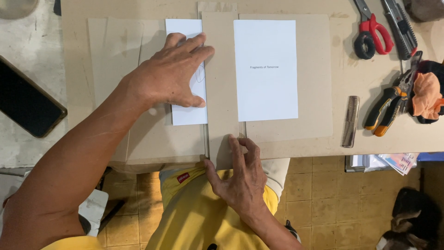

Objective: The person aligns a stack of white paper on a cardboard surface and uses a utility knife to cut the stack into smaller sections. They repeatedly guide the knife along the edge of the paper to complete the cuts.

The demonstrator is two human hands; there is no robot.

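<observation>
The left hand [169, 74] lies flat with spread fingers on the small white paper sheet [187, 113] on the flat brown cardboard [152, 139]. The right hand [240, 178] presses open fingers on the narrow brown cardboard strip [219, 69] at the counter [342, 60] edge, pinching nothing.

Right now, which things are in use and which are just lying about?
In use: left hand flat on the left white sheet; right hand on the grey board strip; right white sheet; right board panel.

Lying about: scissors, utility knife, pliers, metal comb, phone, orange cloth.
</observation>
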